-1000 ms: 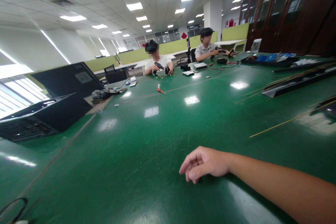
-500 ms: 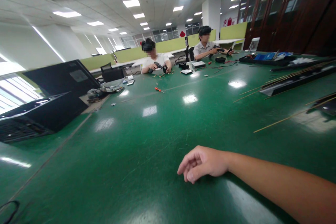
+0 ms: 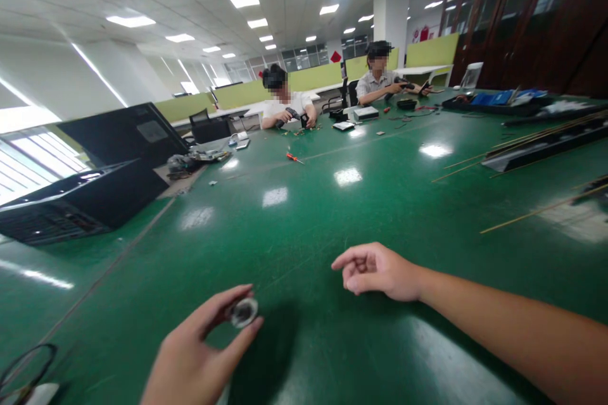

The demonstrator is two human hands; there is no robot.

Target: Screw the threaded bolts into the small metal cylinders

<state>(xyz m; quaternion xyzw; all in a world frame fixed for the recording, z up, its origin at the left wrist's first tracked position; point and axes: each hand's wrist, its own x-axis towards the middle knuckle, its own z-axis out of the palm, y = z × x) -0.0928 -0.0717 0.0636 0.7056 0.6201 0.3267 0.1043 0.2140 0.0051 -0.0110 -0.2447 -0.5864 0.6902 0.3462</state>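
My left hand [image 3: 197,345] is raised over the table in the lower middle of the head view. Its thumb and fingers grip a small round object [image 3: 244,313] with a pale, shiny ring-shaped end and a dark centre; what kind of thing it is I cannot make out. To the right, my right hand [image 3: 382,273] rests low at the green tabletop [image 3: 304,228]. Its index finger points left, the other fingers are loosely curled, and nothing shows in it. Bare tabletop lies between the two hands.
An orange screwdriver [image 3: 293,157] lies farther up the table. A black computer case [image 3: 85,202] stands on the left, thin yellow rods [image 3: 541,210] on the right. Two people [image 3: 289,107] work with power drills at the far side. A black cable loop [image 3: 35,364] sits lower left.
My left hand has come into view from below with the round object in its fingers. My right hand appears slightly higher and farther right; the whole view has shifted a little.
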